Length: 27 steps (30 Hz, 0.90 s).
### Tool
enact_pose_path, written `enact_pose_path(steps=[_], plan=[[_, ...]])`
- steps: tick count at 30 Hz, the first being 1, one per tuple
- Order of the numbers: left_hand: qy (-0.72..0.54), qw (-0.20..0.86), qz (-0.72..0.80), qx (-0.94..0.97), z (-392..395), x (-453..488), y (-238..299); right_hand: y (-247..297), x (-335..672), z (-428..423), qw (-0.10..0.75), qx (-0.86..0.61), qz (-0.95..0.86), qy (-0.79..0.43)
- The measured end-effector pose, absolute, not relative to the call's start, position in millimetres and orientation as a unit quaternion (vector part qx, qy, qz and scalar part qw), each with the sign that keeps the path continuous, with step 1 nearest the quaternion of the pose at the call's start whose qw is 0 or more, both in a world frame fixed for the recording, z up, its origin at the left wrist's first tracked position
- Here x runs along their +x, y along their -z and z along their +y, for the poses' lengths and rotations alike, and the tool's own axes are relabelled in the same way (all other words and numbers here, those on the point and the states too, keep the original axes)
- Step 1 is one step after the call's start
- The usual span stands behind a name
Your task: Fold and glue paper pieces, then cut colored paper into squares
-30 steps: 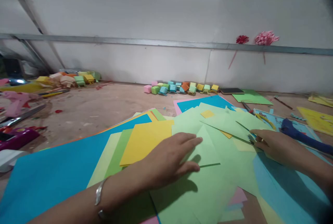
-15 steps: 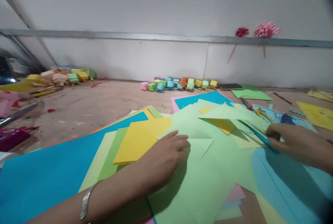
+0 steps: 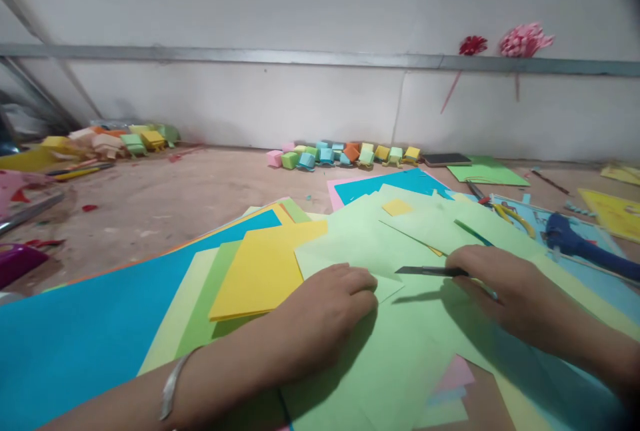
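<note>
My left hand (image 3: pixel 327 311) lies on a pile of light green paper sheets (image 3: pixel 400 244), fingers curled and pressing a folded light green piece (image 3: pixel 387 287) flat. My right hand (image 3: pixel 500 284) is closed round a cutter knife (image 3: pixel 430 271) whose dark blade points left, just above the green paper and a little right of my left fingertips. A yellow sheet (image 3: pixel 265 267) lies just left of my left hand. A large blue sheet (image 3: pixel 90 337) lies under the pile at the left.
A row of small coloured paper boxes (image 3: pixel 345 154) stands by the back wall, with more (image 3: pixel 125 141) at far left. A blue glue gun (image 3: pixel 575 241), yellow-handled scissors (image 3: pixel 510 216), a dark phone (image 3: pixel 445 159) and a green sheet (image 3: pixel 487 173) lie at right. Paper flowers (image 3: pixel 523 41) hang on the wall.
My right hand has come left from the tools at the right with the cutter knife, blade out toward my left hand. My left fingers have curled in on the green paper.
</note>
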<state>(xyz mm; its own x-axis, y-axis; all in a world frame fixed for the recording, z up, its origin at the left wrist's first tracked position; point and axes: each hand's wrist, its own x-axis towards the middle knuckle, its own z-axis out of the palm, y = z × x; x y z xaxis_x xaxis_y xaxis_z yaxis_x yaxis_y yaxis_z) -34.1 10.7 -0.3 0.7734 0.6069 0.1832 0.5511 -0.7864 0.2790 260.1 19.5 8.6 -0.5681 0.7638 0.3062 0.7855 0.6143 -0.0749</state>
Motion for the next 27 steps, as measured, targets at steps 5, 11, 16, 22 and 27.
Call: enact_pose_path(steps=[5, 11, 16, 22, 27], plan=[[-0.066, 0.121, 0.371, 0.919, 12.4, -25.6, -2.6, 10.6, 261.1, 20.8, 0.111, -0.436, -0.893, -0.017], [-0.127, 0.198, 0.430, 0.872, 13.5, -13.6, 4.3, 20.0, 261.1, 16.5, 0.156, -0.383, -0.910, -0.016], [-0.155, 0.269, 0.444, 0.841, 14.6, -13.0, 4.2, 23.8, 265.1, 17.4, 0.162, -0.351, -0.922, -0.008], [-0.135, 0.258, 0.467, 0.835, 15.4, -5.8, 3.9, 27.6, 263.4, 18.9, 0.179, -0.361, -0.915, -0.032], [-0.112, 0.241, 0.475, 0.839, 17.1, -1.4, 3.3, 24.9, 257.2, 17.3, 0.172, -0.417, -0.887, -0.095]])
